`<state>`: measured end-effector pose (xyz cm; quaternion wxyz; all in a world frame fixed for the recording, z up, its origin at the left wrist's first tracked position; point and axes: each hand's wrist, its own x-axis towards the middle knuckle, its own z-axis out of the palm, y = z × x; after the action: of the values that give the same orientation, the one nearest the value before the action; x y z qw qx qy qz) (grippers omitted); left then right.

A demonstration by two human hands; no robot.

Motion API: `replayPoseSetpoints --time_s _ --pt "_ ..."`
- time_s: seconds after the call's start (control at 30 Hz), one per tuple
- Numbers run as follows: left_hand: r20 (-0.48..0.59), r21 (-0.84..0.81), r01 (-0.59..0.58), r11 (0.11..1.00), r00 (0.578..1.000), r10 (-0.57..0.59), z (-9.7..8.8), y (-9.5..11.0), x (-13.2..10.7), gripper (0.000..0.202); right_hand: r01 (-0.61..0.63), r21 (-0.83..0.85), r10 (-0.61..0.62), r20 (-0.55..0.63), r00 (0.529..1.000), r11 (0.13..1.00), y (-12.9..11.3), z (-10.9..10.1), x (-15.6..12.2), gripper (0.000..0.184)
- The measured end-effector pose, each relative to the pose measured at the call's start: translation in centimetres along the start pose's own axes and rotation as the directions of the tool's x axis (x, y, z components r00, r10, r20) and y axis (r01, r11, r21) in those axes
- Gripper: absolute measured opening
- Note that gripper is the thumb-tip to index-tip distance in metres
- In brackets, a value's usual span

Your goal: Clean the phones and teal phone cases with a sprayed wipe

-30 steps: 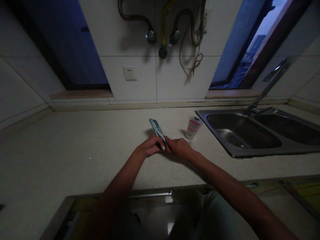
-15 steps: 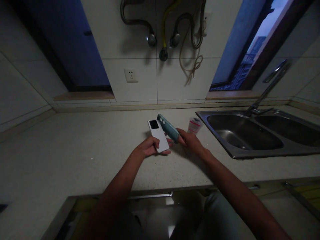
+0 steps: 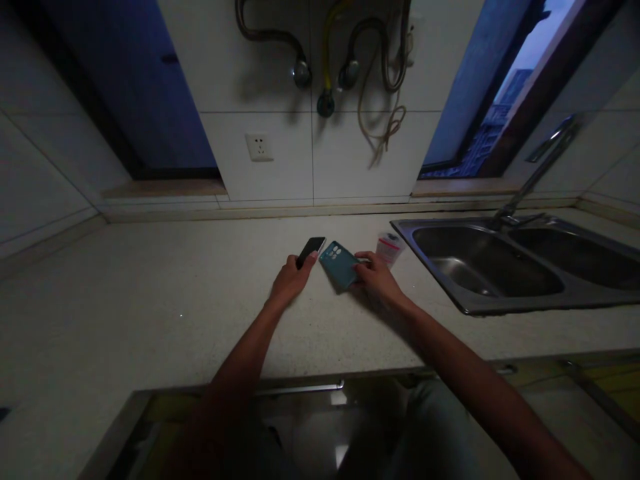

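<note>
My left hand (image 3: 289, 280) grips a phone (image 3: 311, 251), dark screen side up, low over the pale countertop (image 3: 150, 293). My right hand (image 3: 377, 279) pinches the edge of a teal phone case (image 3: 338, 264) that lies flat on the counter just right of the phone. The case shows its camera cut-outs. Phone and case are apart by a small gap.
A small white tube with a red band (image 3: 389, 247) stands behind my right hand. A steel double sink (image 3: 505, 267) with a tap (image 3: 537, 170) fills the right. Hoses (image 3: 325, 60) and a wall socket (image 3: 259, 147) are on the tiled wall. A drawer handle (image 3: 300, 388) runs below the counter edge.
The case has come off the phone. My left hand turned the phone from white back up to screen up; my right hand laid the case down on the counter.
</note>
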<state>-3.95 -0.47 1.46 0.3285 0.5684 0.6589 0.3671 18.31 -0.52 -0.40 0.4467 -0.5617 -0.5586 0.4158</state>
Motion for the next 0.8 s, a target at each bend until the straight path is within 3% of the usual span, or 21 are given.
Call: replayPoseSetpoints --time_s 0.17,0.27,0.4,0.8 --pt "-0.039 0.268 0.050 0.962 0.998 -0.041 -0.5 -0.1 0.0 0.063 0.019 -0.268 0.001 0.071 0.997 0.963 0.3 0.1 -0.6 0.040" --pt "-0.074 0.397 0.077 0.914 0.996 -0.052 -0.6 -0.6 0.2 0.063 0.073 -0.466 -0.002 0.151 0.989 0.882 0.1 0.0 -1.2 0.039" --pt "-0.072 0.563 0.080 0.823 0.996 -0.047 -0.6 -1.1 0.2 0.062 0.204 -0.596 -0.061 0.252 0.966 0.776 -0.2 0.3 -1.7 0.046" --pt "-0.062 0.670 0.067 0.739 0.997 -0.035 -0.4 -1.2 -0.1 0.055 0.331 -0.786 -0.062 0.352 0.934 0.521 -0.3 1.3 -2.8 0.059"
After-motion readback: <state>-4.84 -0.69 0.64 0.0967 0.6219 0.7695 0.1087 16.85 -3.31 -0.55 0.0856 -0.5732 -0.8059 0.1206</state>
